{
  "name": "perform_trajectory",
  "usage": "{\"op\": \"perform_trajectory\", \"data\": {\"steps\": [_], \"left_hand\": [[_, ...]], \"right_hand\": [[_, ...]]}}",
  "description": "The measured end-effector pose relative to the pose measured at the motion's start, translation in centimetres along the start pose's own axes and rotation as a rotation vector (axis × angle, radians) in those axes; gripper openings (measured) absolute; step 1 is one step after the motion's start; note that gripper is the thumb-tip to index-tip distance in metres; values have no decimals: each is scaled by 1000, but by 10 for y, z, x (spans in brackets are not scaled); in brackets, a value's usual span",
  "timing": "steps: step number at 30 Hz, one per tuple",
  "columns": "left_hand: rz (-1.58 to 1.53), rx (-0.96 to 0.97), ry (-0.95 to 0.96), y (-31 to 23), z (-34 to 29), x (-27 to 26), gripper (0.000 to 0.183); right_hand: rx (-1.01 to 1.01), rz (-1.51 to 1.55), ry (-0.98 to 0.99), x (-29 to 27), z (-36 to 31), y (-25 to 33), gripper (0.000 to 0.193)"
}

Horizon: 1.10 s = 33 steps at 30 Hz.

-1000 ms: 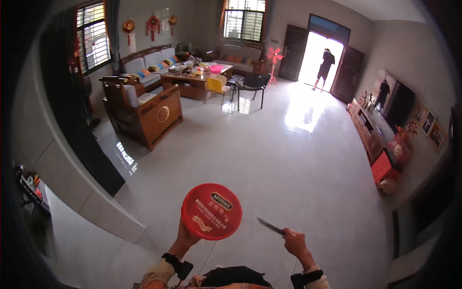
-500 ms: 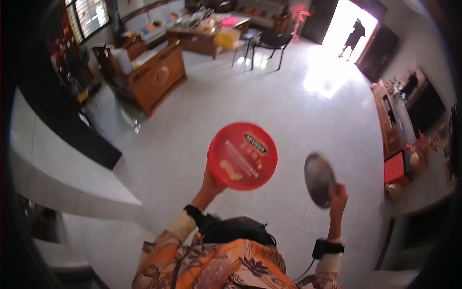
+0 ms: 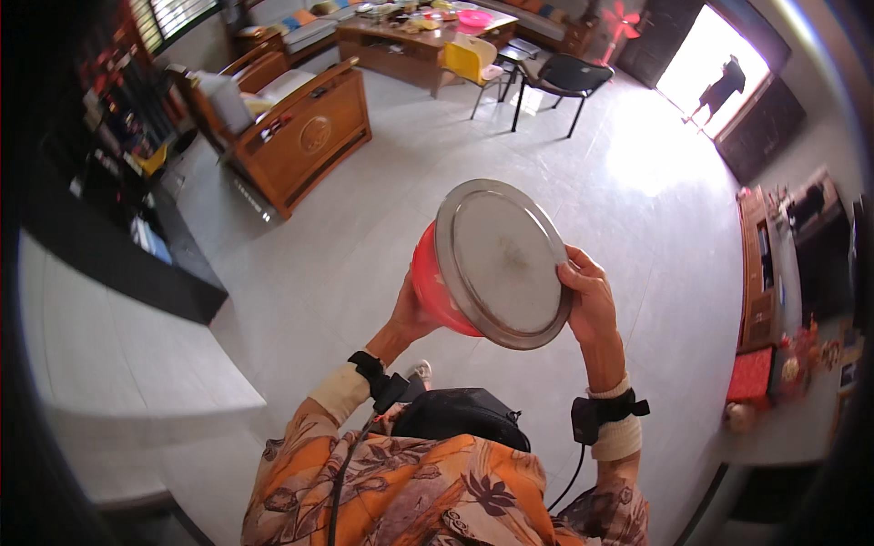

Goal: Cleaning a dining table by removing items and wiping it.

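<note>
My left hand grips a red plastic bowl by its lower left side. Most of the bowl is hidden behind a round, greyish metal plate. That plate has a raised rim and a dull, slightly stained face. My right hand is closed on its right edge, thumb on the face and fingers behind. The plate is tilted and overlaps the bowl's mouth; whether the two touch cannot be made out. Both are held up in the air in front of my body.
A wooden armchair stands ahead left, with a cluttered table beyond. A yellow chair and a black chair are farther back. A person is at the bright doorway. A pale counter lies left, a wooden cabinet right.
My right hand has brought the metal plate leftward and up, from apart on the right to over the red bowl. The bowl has turned, its printed round face now covered. The view has shifted slightly.
</note>
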<state>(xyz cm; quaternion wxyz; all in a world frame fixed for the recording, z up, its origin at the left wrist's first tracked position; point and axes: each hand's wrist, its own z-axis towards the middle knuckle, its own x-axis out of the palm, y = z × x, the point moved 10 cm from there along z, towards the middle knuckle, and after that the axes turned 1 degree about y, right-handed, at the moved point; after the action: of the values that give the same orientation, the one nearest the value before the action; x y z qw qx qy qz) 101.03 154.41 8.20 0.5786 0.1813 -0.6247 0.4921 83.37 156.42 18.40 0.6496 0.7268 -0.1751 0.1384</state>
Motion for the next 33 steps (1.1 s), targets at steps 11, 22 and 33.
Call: {"op": "perform_trajectory", "data": {"steps": [11,22,33], "left_hand": [[-67,-75,41,-34,185,-52,69],[1151,510,-197,-198,281,-116,100],[265,59,-233,-293,437,-241,65]], "right_hand": [[-75,-491,-124,-23,179,42,31],[-34,-591,247,41,440,14,42],[319,-383,347,70,653,-45,48]]}}
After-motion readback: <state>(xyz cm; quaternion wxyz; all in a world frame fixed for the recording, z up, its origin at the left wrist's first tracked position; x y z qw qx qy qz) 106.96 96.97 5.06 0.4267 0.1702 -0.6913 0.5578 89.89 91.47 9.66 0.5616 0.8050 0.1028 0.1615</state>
